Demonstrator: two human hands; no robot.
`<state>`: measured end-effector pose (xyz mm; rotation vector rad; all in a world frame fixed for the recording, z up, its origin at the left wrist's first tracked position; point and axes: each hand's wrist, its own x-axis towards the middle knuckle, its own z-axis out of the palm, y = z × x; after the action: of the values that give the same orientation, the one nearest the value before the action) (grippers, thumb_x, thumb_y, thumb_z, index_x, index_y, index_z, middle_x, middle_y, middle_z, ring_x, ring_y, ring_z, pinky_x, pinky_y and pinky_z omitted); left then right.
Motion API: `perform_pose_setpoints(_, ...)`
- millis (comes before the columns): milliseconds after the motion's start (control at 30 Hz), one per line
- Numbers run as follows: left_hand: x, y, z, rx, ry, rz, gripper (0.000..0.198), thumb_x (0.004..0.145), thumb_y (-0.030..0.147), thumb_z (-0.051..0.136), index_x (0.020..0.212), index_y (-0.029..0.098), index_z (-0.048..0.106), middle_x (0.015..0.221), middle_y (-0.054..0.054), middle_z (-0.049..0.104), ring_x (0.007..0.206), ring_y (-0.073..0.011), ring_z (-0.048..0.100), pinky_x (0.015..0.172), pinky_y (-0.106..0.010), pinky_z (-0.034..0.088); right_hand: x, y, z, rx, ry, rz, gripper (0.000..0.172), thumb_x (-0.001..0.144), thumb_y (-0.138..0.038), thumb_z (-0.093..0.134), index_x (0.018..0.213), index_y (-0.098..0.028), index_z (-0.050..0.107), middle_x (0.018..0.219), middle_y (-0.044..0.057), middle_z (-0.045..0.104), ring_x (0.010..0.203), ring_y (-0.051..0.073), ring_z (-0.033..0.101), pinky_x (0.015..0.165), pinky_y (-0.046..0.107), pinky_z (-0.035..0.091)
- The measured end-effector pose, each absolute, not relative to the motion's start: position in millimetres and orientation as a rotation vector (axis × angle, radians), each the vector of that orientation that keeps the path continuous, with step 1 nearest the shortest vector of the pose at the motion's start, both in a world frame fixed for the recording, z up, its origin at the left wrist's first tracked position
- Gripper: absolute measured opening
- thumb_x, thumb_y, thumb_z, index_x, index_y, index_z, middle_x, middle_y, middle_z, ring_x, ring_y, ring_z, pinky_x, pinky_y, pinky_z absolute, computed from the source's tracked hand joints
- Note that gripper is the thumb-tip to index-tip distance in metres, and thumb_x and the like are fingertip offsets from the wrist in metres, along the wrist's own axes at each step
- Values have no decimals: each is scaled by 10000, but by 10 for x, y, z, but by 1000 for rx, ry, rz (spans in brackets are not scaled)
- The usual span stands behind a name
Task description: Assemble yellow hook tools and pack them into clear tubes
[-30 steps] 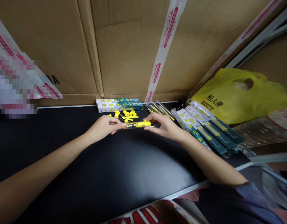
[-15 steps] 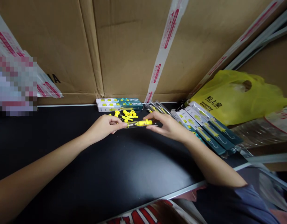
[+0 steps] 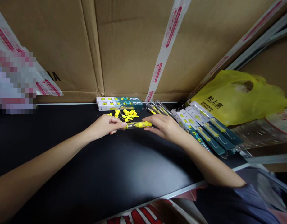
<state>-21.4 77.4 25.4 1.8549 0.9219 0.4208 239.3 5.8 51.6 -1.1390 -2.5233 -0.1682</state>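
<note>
A spring scale (image 3: 134, 125), a clear tube with a yellow inner part and a metal spring, lies level between my two hands above the black table. My left hand (image 3: 106, 126) pinches its left end between thumb and fingers. My right hand (image 3: 165, 126) is closed round the yellow cap at the right end, where a thin metal hook shows partly under the fingers. Just behind the scale, loose yellow plastic parts (image 3: 128, 115) and small springs lie in a pile. Several clear tubes with yellow inserts (image 3: 158, 108) rest behind my right hand.
Two printed spring-scale boxes (image 3: 120, 104) lie at the back against a large cardboard box (image 3: 127, 56). More such boxes (image 3: 204, 127) are fanned out at the right, beside a yellow plastic bag (image 3: 229, 96). A metal edge (image 3: 180, 190) borders the black table (image 3: 125, 174).
My right hand has turned over slightly, its fingers closing further round the yellow cap. My left hand keeps its pinch on the spring scale and has barely moved.
</note>
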Motion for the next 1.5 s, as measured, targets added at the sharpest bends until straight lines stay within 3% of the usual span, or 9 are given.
perform_pose_setpoints(367,-207,721,296,1973,999,514,393,775,551,612,746,170,703,488,40,502,471,-94,433,503,-226,294,2404,108,445,-1133,-2491,-156,268,939,-380,502,1102,-177,565,951,108,698,828,223,667,709,334,521)
perform_pose_setpoints(533,-181,692,280,1960,1029,591,395,767,564,622,792,179,707,516,35,524,487,-102,454,511,-230,319,2371,105,475,-1240,-2431,41,228,925,-359,511,1050,-170,533,900,87,681,741,204,640,642,313,501)
perform_pose_setpoints(667,-181,695,282,1955,1011,601,395,772,564,616,783,179,704,526,33,519,483,-100,447,498,-232,307,2391,92,530,-1228,-2400,159,282,918,-351,522,1140,-181,486,1031,103,660,830,206,644,727,328,519)
perform_pose_setpoints(867,-194,728,282,1935,984,556,386,785,538,608,746,162,685,486,47,478,466,-85,407,496,-223,286,2428,74,622,-1222,-2542,-123,286,945,-372,486,1143,-173,541,1030,119,670,935,249,638,810,378,523)
perform_pose_setpoints(1167,-229,801,253,1889,989,432,411,779,542,605,763,142,697,458,58,465,428,-65,341,448,-199,233,2368,115,453,-1000,-2559,-537,269,964,-315,464,1058,-91,579,891,126,705,801,226,664,676,331,543)
perform_pose_setpoints(1500,-288,860,297,1837,987,238,467,801,577,574,750,131,704,440,48,431,402,-62,329,396,-179,245,2326,143,296,-989,-2593,-428,282,978,-329,426,1049,-103,579,898,132,700,809,219,656,679,325,532)
